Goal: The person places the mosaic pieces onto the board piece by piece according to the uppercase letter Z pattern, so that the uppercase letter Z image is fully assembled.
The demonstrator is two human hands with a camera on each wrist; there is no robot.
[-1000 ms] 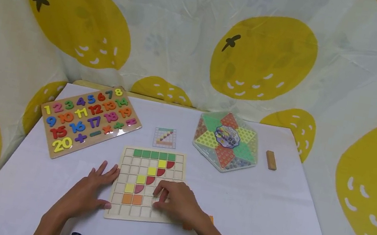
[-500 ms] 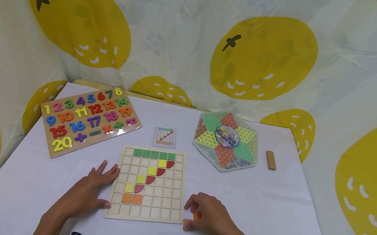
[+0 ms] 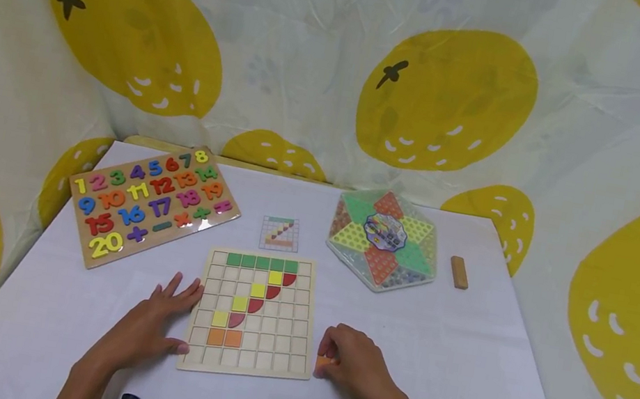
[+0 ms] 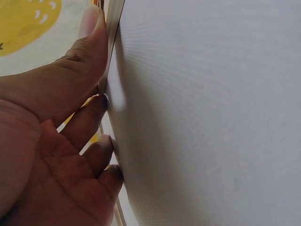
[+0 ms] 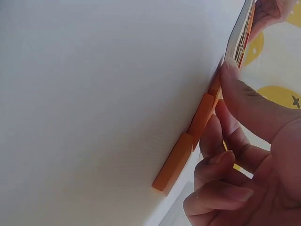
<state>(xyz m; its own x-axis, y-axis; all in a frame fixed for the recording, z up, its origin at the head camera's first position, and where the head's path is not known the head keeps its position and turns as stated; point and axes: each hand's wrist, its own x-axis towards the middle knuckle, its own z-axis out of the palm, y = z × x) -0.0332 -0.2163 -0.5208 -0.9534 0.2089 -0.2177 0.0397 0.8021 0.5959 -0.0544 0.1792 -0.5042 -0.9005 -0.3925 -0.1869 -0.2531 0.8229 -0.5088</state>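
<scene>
A square wooden grid board point(image 3: 277, 377) lies flat on the white-covered table. On it are a row of green tiles point(image 3: 256, 263), yellow squares point(image 3: 239, 304) stepping diagonally beside red quarter-round tiles point(image 3: 255, 306), and two orange squares point(image 3: 224, 337). My left hand point(image 3: 149, 326) rests with spread fingers along the board's left edge, thumb at the lower-left corner. Just off the board's right edge, my right hand point(image 3: 358, 370) pinches an orange tile point(image 3: 323, 364) between thumb and fingers. In the right wrist view, more orange tiles point(image 5: 173, 162) lie in a line beneath that hand.
A number puzzle board point(image 3: 153, 207) lies at the left back. Beyond the grid board is a small pattern card point(image 3: 280, 234). A hexagonal Chinese checkers set point(image 3: 384, 242) sits at the right back, with a small wooden block point(image 3: 459, 272) farther right.
My right hand has moved right, from over the board to the orange tiles beside it, and now grips one there. My left hand has stayed at the board's edge.
</scene>
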